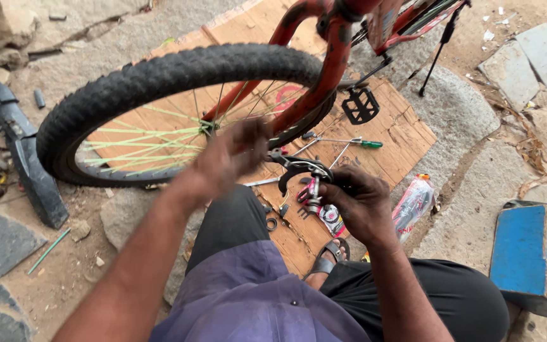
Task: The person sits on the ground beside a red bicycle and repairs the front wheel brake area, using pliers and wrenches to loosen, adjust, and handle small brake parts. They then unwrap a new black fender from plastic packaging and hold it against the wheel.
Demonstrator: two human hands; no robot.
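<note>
My right hand (361, 201) grips a black bicycle brake caliper (299, 170) with a metal bolt, held above the cardboard. My left hand (232, 152) is blurred, raised just left of the caliper with fingers spread, holding nothing I can make out. Behind both hands stands the front wheel (159, 79) of a red bicycle (330, 63), its knobby black tyre and green spokes facing me. A black pedal (360, 105) hangs to the right of the fork.
A cardboard sheet (400, 136) lies under the bike with a green-handled screwdriver (359, 144), small washers (272, 223) and a plastic packet (413, 202). A black mudguard (20, 149) lies left. A blue box (527, 253) stands at right. Stone slabs surround.
</note>
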